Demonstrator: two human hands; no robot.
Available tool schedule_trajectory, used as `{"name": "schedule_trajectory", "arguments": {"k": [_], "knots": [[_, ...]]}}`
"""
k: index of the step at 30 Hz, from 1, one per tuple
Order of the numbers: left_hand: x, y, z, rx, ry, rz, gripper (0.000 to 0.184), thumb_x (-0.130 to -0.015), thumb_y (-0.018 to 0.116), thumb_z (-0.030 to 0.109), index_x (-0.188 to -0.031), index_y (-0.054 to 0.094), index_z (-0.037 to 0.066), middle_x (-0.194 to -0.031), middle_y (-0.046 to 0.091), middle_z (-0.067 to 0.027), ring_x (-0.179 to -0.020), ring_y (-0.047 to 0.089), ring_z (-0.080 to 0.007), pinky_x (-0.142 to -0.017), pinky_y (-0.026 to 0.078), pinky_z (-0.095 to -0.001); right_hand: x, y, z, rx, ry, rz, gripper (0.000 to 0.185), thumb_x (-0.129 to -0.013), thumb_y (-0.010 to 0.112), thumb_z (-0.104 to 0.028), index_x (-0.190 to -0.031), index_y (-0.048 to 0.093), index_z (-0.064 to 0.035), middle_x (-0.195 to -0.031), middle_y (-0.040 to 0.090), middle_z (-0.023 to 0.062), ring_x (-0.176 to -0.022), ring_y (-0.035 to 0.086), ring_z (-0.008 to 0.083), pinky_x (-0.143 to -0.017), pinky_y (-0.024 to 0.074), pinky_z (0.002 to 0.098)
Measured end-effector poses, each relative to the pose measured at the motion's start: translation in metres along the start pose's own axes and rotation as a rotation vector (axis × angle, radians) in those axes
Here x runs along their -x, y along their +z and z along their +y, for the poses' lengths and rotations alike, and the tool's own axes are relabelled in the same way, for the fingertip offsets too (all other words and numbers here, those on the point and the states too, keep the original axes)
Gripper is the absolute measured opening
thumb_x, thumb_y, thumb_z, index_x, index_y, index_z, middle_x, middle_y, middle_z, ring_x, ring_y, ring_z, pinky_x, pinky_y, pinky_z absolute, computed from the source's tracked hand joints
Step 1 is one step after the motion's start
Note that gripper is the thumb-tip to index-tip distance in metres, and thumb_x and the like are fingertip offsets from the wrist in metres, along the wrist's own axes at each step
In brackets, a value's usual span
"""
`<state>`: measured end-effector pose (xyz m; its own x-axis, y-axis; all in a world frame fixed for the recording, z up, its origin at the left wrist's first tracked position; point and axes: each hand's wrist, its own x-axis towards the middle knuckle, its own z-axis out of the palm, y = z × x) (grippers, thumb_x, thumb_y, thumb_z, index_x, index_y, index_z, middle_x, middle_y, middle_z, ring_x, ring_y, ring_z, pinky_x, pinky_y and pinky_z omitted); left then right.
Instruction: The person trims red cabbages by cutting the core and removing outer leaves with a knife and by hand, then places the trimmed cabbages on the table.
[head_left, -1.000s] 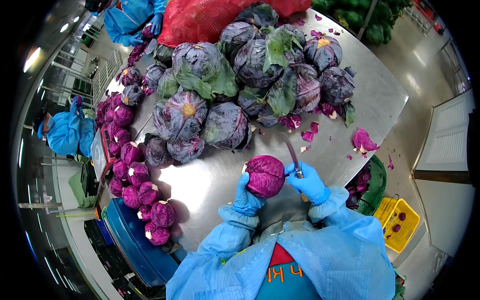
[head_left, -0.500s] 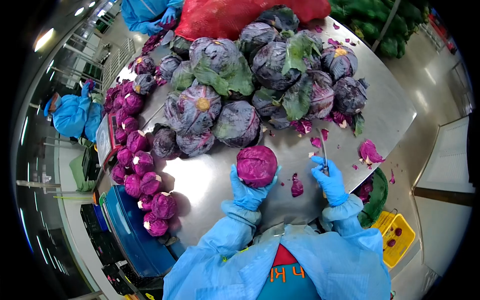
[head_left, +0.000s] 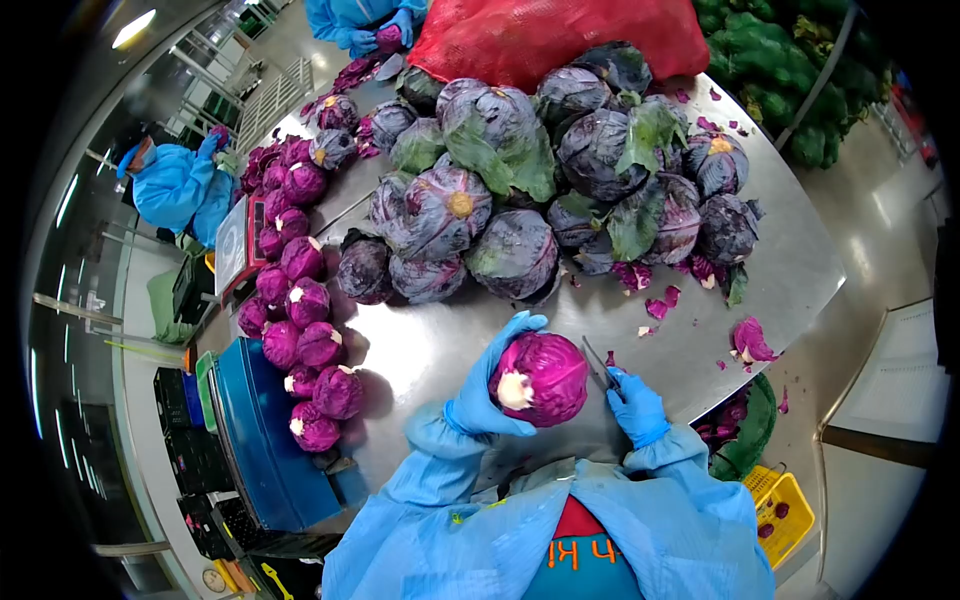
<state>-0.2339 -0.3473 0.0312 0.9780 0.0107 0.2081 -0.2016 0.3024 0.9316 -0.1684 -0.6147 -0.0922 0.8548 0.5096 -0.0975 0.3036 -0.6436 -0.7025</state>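
Gloved in blue, my left hand (head_left: 485, 385) grips a bright purple red cabbage (head_left: 550, 378) above the steel table, its white cut stem turned toward the lower left. My right hand (head_left: 636, 407) is closed around a knife (head_left: 598, 364), whose thin blade points up and left beside the cabbage. Beyond my hands lies a heap of dark red cabbages (head_left: 513, 252), several with green outer leaves. On the left a row of peeled red cabbages (head_left: 320, 345) runs along the table edge.
A red mesh sack (head_left: 560, 40) lies at the back. A scale (head_left: 240, 245) and a blue bin (head_left: 265, 435) are at left. A green basket (head_left: 757, 430) with trimmed leaves and a yellow crate (head_left: 790, 520) stand at right. Two co-workers (head_left: 365, 22) in blue are nearby.
The cabbage in my left hand has turned, bringing its white stem into sight. My right hand has brought the knife left and down, close to the cabbage. The camera view has shifted.
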Motion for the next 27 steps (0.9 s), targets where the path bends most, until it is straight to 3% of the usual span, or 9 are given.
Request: {"name": "schedule_trajectory", "arguments": {"k": [2,6,9,12,15,19,20,24,27], "knots": [[0.001,0.006,-0.001,-0.312,0.056,0.041,0.131,-0.048,0.097,0.028,-0.151,0.021,0.001,-0.152,0.028,-0.0177,-0.139,0.034,-0.0317,-0.115,0.026,-0.0415,-0.003,-0.007,0.0,-0.076,0.051,0.041,0.039,-0.086,0.068,-0.021,-0.124,0.062,-0.0141,-0.098,0.066,0.013,-0.084,0.067,0.0282,-0.075,0.0537,0.0385],[0.008,0.027,0.009,-0.799,0.12,0.152,0.127,-0.048,0.095,0.037,-0.148,0.025,0.0,-0.149,0.032,-0.0195,-0.135,0.037,-0.0346,-0.113,0.031,-0.0424,-0.009,-0.025,-0.012,-0.426,0.14,0.115,0.038,-0.09,0.067,-0.019,-0.127,0.061,-0.0117,-0.098,0.068,0.0075,-0.08,0.065,0.0182,-0.073,0.0532,0.0337],[0.017,0.033,0.009,-0.898,0.156,0.191,0.127,-0.048,0.095,0.035,-0.148,0.025,-0.001,-0.148,0.033,-0.0207,-0.135,0.037,-0.0361,-0.112,0.032,-0.0428,-0.013,-0.048,-0.048,-0.586,-0.017,0.162,0.039,-0.09,0.067,-0.013,-0.129,0.061,-0.0103,-0.095,0.067,0.0013,-0.071,0.056,0.0081,-0.067,0.0492,0.0263],[0.021,0.038,0.011,-0.946,0.146,0.24,0.125,-0.049,0.094,0.031,-0.148,0.025,-0.001,-0.147,0.034,-0.0212,-0.132,0.04,-0.0368,-0.11,0.034,-0.0428,-0.009,-0.063,-0.084,-0.645,-0.073,0.057,0.043,-0.087,0.07,-0.009,-0.129,0.062,-0.0113,-0.084,0.063,-0.0026,-0.064,0.047,0.0051,-0.06,0.043,0.0225],[0.022,0.049,0.015,-1.014,0.154,0.312,0.117,-0.052,0.091,0.018,-0.147,0.026,-0.002,-0.143,0.037,-0.0242,-0.127,0.045,-0.0396,-0.107,0.039,-0.0449,-0.005,-0.072,-0.126,-0.742,-0.218,-0.01,0.046,-0.085,0.072,-0.009,-0.13,0.062,-0.0131,-0.072,0.055,-0.0052,-0.06,0.039,0.003,-0.055,0.0366,0.0204],[0.035,0.06,0.003,-1.006,-0.006,0.44,0.121,-0.05,0.092,0.022,-0.147,0.024,-0.002,-0.14,0.038,-0.0236,-0.127,0.044,-0.0395,-0.106,0.04,-0.0445,-0.004,-0.052,-0.131,-0.441,-0.403,0.078,0.052,-0.082,0.076,-0.009,-0.131,0.062,-0.0176,-0.068,0.053,-0.0024,-0.059,0.043,0.0049,-0.053,0.0403,0.0261],[0.041,0.06,-0.004,-1.008,-0.036,0.466,0.121,-0.049,0.092,0.022,-0.147,0.024,-0.002,-0.14,0.038,-0.0235,-0.127,0.043,-0.0395,-0.106,0.04,-0.0444,-0.002,-0.05,-0.133,-0.451,-0.324,0.051,0.041,-0.083,0.076,-0.01,-0.123,0.066,-0.0127,-0.073,0.058,-0.0018,-0.062,0.049,0.0051,-0.057,0.0447,0.0256],[0.058,0.063,-0.013,-1.021,-0.158,0.509,0.12,-0.05,0.092,0.027,-0.146,0.026,-0.002,-0.139,0.038,-0.0249,-0.128,0.042,-0.0399,-0.107,0.038,-0.0453,-0.004,-0.031,-0.126,-1.062,0.136,-0.229,0.018,-0.087,0.072,-0.012,-0.101,0.067,-0.0013,-0.088,0.068,0.0035,-0.078,0.061,0.0083,-0.071,0.0516,0.0234],[0.065,0.068,-0.021,-1.054,-0.233,0.516,0.12,-0.05,0.092,0.032,-0.146,0.026,-0.002,-0.14,0.038,-0.0254,-0.128,0.042,-0.04,-0.107,0.037,-0.0461,-0.009,-0.038,-0.12,-0.876,0.312,-0.379,0.019,-0.086,0.073,-0.009,-0.101,0.066,0.0,-0.095,0.07,0.0096,-0.088,0.065,0.0136,-0.078,0.0528,0.0248]]}}
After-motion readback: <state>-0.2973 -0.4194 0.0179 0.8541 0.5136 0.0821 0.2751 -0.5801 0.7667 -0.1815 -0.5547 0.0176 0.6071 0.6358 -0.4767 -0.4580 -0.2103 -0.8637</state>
